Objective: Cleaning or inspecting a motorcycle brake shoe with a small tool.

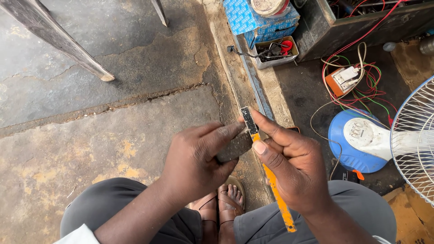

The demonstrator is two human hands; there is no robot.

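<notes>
With the right hand [294, 167] gripping the long orange-handled flat blade [266, 167] and the left hand [199, 158] pinching its dark tip at twelve o'clock above the knees, steady, short strokes seem wisest.

The tool [271, 180] in my right hand [294, 167] has an orange handle and a dark tip. My trousers [113, 203] are grey. The fan base [357, 140] is blue and white, the box [253, 20] blue-patterned, the wires [361, 86] red, green and white.
</notes>
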